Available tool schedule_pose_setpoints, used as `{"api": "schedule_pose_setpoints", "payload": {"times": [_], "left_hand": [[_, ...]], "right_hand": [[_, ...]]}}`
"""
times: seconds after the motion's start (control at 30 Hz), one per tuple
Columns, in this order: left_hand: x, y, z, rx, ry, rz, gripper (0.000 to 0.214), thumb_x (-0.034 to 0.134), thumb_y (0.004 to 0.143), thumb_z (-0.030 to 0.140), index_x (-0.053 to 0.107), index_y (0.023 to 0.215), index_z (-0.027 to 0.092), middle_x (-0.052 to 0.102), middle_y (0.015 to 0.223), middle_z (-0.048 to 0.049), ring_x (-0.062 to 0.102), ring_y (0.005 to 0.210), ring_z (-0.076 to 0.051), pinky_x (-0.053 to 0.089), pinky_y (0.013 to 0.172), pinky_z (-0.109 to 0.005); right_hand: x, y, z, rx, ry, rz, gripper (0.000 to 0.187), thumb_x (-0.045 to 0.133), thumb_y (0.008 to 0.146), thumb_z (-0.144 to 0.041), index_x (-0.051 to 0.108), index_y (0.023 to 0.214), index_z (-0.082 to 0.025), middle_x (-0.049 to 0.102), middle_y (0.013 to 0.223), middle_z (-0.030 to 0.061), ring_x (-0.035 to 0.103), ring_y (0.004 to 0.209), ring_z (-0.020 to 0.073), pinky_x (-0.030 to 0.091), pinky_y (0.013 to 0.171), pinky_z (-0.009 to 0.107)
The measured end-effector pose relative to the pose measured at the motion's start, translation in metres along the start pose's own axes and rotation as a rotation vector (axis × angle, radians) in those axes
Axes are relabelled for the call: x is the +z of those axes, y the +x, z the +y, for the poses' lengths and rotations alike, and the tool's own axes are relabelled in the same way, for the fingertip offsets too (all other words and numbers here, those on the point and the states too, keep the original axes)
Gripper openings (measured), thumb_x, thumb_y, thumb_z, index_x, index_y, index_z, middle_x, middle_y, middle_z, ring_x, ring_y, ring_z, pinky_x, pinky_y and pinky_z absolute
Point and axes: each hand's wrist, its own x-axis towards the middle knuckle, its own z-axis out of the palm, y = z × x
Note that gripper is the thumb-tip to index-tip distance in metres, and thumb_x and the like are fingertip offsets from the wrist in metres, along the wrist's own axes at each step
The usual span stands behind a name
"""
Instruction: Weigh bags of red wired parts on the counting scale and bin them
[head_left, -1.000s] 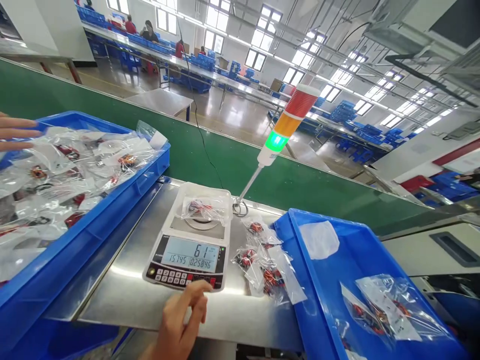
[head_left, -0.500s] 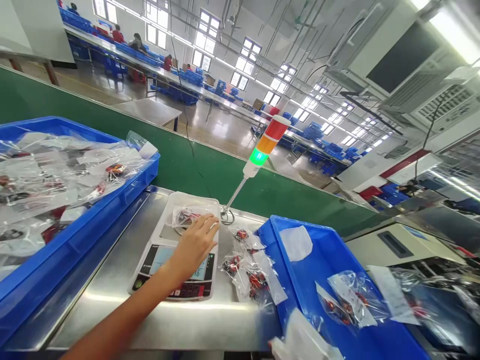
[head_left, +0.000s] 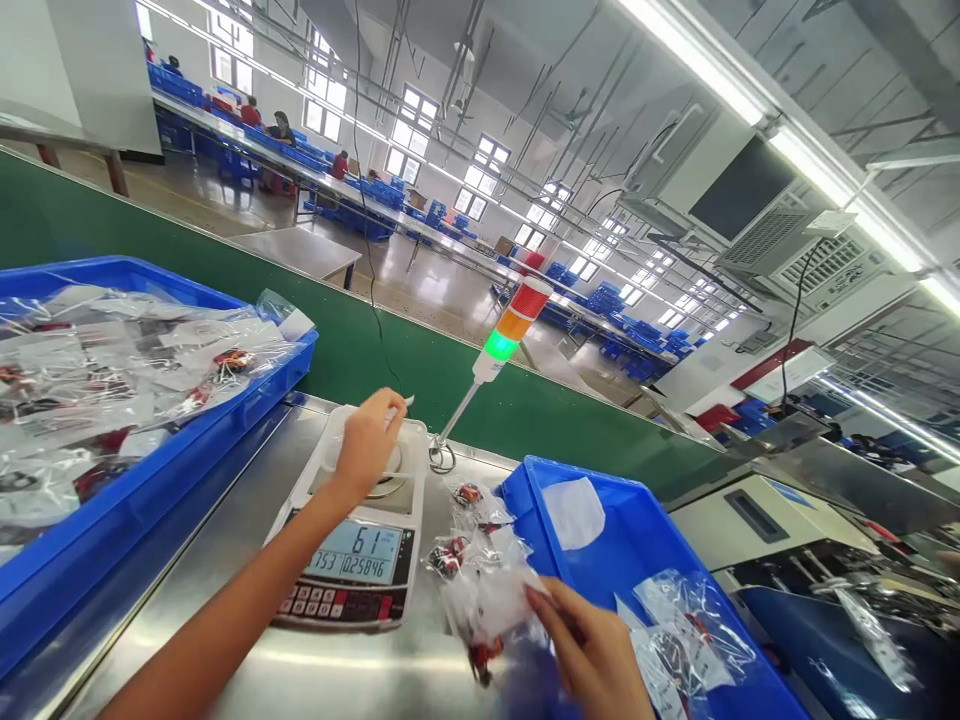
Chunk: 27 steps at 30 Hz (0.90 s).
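The plastic bag [head_left: 491, 605] with small red parts was in the right hand [head_left: 600, 650], its body reaching left from the fingertips toward the scale [head_left: 409, 500]; folds hid its long axis. That grip was pinched on the bag's pale edge, above the surface [head_left: 360, 675], beside other bags [head_left: 471, 497]. The left hand [head_left: 367, 440], over the pan and farther away, was curled closed, a pale tip [head_left: 409, 401] showing past its fingers. Half a second earlier, a bag showed on the pan and the right hand was nearer the right-hand blue bin [head_left: 630, 565].
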Motion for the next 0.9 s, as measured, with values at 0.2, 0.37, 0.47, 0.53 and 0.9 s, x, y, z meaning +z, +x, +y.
{"api": "schedule_pose_setpoints", "payload": {"times": [0.2, 0.37, 0.47, 0.53, 0.9], "left_hand": [[-0.084, 0.074, -0.019, -0.213, -0.097, 0.469, 0.005, 0.056, 0.095, 0.013, 0.054, 0.100, 0.012, 0.072, 0.103, -0.0087, 0.073, 0.086, -0.015, 0.061, 0.081, -0.030], [-0.164, 0.069, -0.035, -0.252, 0.159, 0.752, 0.022, 0.062, 0.088, 0.009, 0.058, 0.109, 0.005, 0.070, 0.116, -0.0161, 0.068, 0.111, -0.029, 0.053, 0.102, -0.051], [-0.178, 0.049, -0.040, -0.216, 0.406, 0.682, 0.044, 0.071, 0.076, 0.013, 0.062, 0.117, 0.003, 0.065, 0.131, -0.0218, 0.056, 0.129, -0.041, 0.041, 0.111, -0.063], [-0.170, 0.030, -0.035, -0.143, 0.420, 0.616, 0.051, 0.068, 0.078, 0.023, 0.062, 0.124, 0.003, 0.064, 0.135, -0.0224, 0.054, 0.132, -0.043, 0.038, 0.113, -0.065], [-0.109, -0.092, -0.003, 0.004, 0.187, 0.172, 0.026, 0.050, 0.098, 0.050, 0.064, 0.098, 0.028, 0.074, 0.103, -0.0023, 0.072, 0.096, -0.026, 0.053, 0.091, -0.038]], "right_hand": [[0.031, 0.128, -0.069, -0.431, -0.100, 0.137, 0.041, 0.045, 0.105, -0.044, 0.080, 0.103, -0.024, 0.077, 0.080, 0.0018, 0.063, 0.068, 0.0152, 0.046, 0.064, 0.024], [0.093, 0.154, -0.090, -0.696, -0.272, -0.083, 0.022, 0.058, 0.101, -0.031, 0.078, 0.108, -0.026, 0.082, 0.089, 0.0033, 0.064, 0.081, 0.0197, 0.048, 0.071, 0.029], [0.103, 0.135, -0.077, -0.742, -0.234, -0.213, 0.023, 0.065, 0.097, -0.035, 0.075, 0.116, -0.026, 0.082, 0.100, 0.0031, 0.066, 0.090, 0.0214, 0.052, 0.078, 0.032], [0.085, 0.122, -0.050, -0.657, -0.194, -0.187, 0.026, 0.059, 0.100, -0.038, 0.073, 0.120, -0.027, 0.081, 0.102, 0.0041, 0.067, 0.094, 0.0216, 0.053, 0.082, 0.033], [-0.062, -0.037, 0.194, 0.639, -0.638, -0.106, 0.021, 0.072, 0.062, -0.026, 0.075, 0.081, -0.018, 0.080, 0.091, 0.0188, 0.076, 0.096, 0.0397, 0.060, 0.086, 0.046]]}}
